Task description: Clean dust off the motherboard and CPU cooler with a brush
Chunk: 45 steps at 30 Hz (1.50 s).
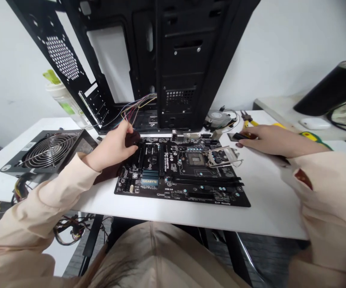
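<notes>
Flanking the motherboard (180,170), probably laid flat for access.
Left hand (113,146) at its left end, right hand (264,140) beyond its right; I can't tell either grip.

Reaching forward with both arms, spread well apart in loose beige cloth sleeves (332,192) down to about the wrists. Angling the bare left hand (115,144) inward, with thumb and bent forefinger parted (other fingers too shadowed to read). Stretching the bare right hand (266,140) leftward, palm down, with thumb low beneath the fingers.
</notes>
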Each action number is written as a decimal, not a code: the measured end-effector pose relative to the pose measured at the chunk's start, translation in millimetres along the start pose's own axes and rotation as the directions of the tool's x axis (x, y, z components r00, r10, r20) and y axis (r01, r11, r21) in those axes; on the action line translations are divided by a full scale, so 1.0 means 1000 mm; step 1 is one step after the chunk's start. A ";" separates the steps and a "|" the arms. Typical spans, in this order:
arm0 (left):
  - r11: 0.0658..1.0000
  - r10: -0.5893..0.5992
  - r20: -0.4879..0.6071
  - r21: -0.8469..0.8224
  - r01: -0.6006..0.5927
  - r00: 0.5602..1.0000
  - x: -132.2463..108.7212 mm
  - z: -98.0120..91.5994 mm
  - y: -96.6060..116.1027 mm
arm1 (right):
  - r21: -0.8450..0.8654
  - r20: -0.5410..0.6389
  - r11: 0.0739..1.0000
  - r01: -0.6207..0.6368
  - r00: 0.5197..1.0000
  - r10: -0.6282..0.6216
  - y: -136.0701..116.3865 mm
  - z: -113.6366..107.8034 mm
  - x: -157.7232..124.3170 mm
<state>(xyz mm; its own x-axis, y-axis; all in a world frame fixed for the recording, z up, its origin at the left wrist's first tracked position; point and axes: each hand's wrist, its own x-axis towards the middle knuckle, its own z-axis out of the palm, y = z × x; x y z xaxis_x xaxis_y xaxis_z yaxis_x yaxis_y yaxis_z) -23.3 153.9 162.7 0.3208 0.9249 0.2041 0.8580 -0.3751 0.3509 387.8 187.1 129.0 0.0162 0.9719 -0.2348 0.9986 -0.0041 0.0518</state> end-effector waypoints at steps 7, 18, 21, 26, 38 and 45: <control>0.990 0.062 0.022 0.126 -0.064 0.998 0.018 0.015 -0.008 | 0.007 -0.012 1.000 0.029 0.999 -0.029 0.002 0.000 -0.001; 0.946 0.179 0.168 0.243 -0.217 0.969 0.023 0.016 -0.002 | -0.006 -0.020 0.998 0.066 0.998 -0.066 0.004 0.003 0.001; 0.953 0.149 0.143 0.243 -0.181 0.978 0.023 0.016 0.000 | -0.009 -0.017 0.998 0.064 0.998 -0.064 0.004 0.002 0.000; 0.958 0.101 0.129 0.255 -0.132 0.986 0.023 0.019 0.001 | -0.009 -0.013 0.999 0.048 0.999 -0.048 0.004 0.000 -0.001; 0.840 0.108 0.291 0.484 -0.244 0.951 0.015 0.013 0.015 | -0.011 -0.008 0.999 0.044 0.999 -0.044 0.000 -0.002 -0.005; 0.850 0.121 0.266 0.469 -0.238 0.956 0.009 0.012 0.005 | -0.013 0.004 1.000 0.028 1.000 -0.028 0.000 -0.002 -0.006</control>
<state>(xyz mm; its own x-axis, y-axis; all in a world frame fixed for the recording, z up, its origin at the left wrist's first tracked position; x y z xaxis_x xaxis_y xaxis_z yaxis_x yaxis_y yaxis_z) -11.3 161.0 155.3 0.5170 0.8559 -0.0052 0.8416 -0.5095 -0.1791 387.6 181.9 132.6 -0.0112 0.9708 -0.2397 0.9980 0.0259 0.0583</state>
